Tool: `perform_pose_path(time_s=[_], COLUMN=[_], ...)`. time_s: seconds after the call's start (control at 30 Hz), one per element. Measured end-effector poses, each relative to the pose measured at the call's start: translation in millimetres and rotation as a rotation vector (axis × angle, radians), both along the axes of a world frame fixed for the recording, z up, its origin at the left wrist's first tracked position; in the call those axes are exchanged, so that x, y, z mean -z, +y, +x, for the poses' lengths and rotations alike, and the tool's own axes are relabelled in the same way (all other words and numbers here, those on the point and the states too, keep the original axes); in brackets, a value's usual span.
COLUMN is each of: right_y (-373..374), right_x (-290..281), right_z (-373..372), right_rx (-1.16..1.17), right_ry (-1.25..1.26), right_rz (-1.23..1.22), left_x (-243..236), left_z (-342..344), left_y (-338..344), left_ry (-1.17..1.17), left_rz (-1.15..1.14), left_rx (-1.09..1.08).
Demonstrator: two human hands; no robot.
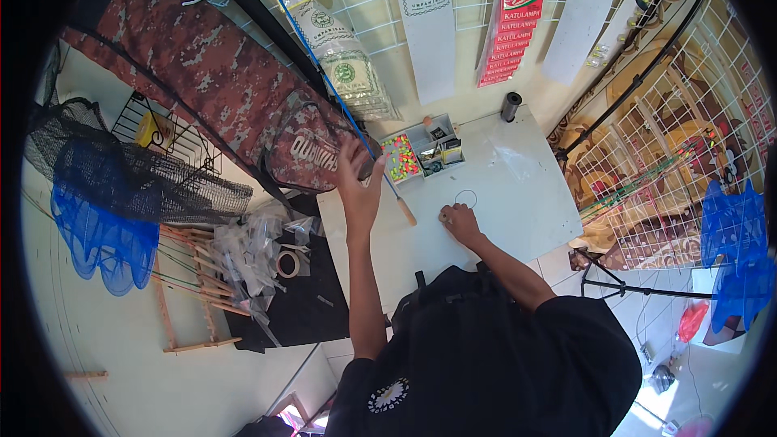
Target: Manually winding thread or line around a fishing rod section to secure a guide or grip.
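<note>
My left hand (360, 198) is raised over the left part of the white table, fingers and thumb apart. Beside its thumb runs a thin blue fishing rod (324, 73), slanting up to the upper left from its tan handle (406, 211) at the tabletop. Whether the hand touches the rod, I cannot tell. Over the middle of the table my right hand (463, 226) is closed, its fingertips pinched around something small that they mostly hide. A thin loop of line (466, 191) curves out just beyond those fingers.
A grey compartment box (449, 146) with bright beads (402, 157) stands at the back of the white table (518, 202). Near its far right corner stands a dark cylinder (511, 106). A camouflage bag (218, 57), tape roll (288, 264) and blue nets (105, 218) are on the left.
</note>
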State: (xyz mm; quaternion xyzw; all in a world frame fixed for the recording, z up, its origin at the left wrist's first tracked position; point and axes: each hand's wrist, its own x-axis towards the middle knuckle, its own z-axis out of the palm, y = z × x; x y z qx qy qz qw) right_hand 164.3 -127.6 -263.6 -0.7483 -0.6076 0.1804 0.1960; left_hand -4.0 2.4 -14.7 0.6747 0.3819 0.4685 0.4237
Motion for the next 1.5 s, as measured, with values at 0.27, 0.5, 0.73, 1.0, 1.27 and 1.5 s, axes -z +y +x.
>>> perform_pose_path(time_s=[0.27,0.5,0.73,1.0,1.27,1.5], right_y=[-37.6,-62.5,-72.5,-82.1,-88.3,-87.3], right_x=[-102.3,-181.4,-180.6,-176.9,-174.4,-171.4], right_z=[-15.3,-22.0,-29.0,-37.2,-38.7,-27.0], right_rx=[0.160,0.054,-0.033,-0.096,-0.156,-0.019], right_ry=[0.146,0.325,0.849,1.091,1.192,1.057], right_rz=[0.388,0.526,0.335,0.175,-0.010,0.136], left_x=[47.8,62.3,60.6,58.5,58.0,64.3], left_z=[-29.9,-11.7,-22.0,-45.9,-76.8,-111.2], left_y=[-100.2,-140.0,-151.2,-175.6,-192.5,-201.2], left_ry=[-0.042,-0.233,-0.290,-0.245,0.004,-0.022], left_rz=[-0.031,-0.595,-0.623,-0.575,-0.409,-0.361], left_rx=[-0.438,0.158,0.194,0.155,0.086,-0.140])
